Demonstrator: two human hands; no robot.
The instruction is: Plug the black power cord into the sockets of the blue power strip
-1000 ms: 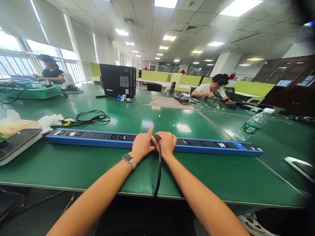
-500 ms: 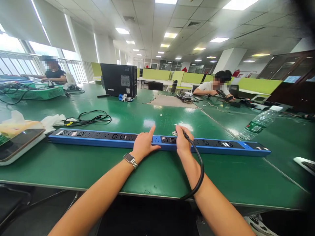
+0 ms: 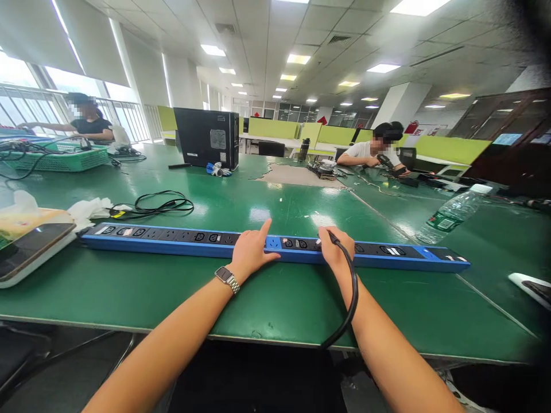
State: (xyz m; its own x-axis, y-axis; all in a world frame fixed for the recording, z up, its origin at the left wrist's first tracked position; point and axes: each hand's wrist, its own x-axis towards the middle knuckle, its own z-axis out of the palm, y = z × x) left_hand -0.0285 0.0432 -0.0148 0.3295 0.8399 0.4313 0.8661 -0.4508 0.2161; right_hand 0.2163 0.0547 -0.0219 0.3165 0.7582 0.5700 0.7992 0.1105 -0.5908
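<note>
A long blue power strip point(image 3: 150, 245) with black sockets lies across the green table point(image 3: 172, 298). My left hand point(image 3: 250, 249) rests on the strip left of its middle, thumb and index finger spread apart, holding nothing. Over the sockets right of the middle, my right hand point(image 3: 337, 245) is closed round the plug end of a thick black cable point(image 3: 353, 298). The cable loops down over my right wrist to the table's front edge. The plug's tip is close to the sockets; whether it sits in one cannot be told.
Left: a phone point(image 3: 34, 244) by tissues, a coiled black cable point(image 3: 166, 203), a green basket point(image 3: 77, 159). Behind: a black computer case point(image 3: 206, 139). Right: a leaning plastic bottle point(image 3: 451, 215). Two people sit at the far left point(image 3: 90, 123) and far right point(image 3: 365, 154).
My right hand has moved to the right along the strip with the cable plug, and lower against the sockets. The left hand has stayed in place on the strip.
</note>
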